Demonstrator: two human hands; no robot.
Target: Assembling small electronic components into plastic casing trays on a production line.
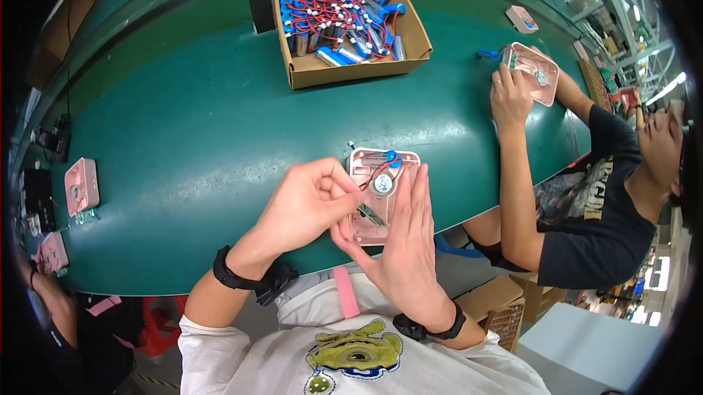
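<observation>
A pale pink plastic housing [375, 235] lies open side up on the table in front of me. Inside it sit a battery with a blue end [394, 158], a round silver part [382, 184] and a slanted green circuit board [371, 215]. My left hand [307, 196] pinches the red and black wires [380, 169] at the housing's left edge; its fingers hide the wire ends. With fingers stretched along the right wall and thumb at the lower left corner, my right hand [407, 252] grips the housing.
Beyond the housing stands a cardboard box [359, 69] of blue batteries with red and black leads. At right a co-worker holds another pink housing [540, 91]. More pink housings [82, 183] lie at the left, and one pink case [521, 19] is at the far right.
</observation>
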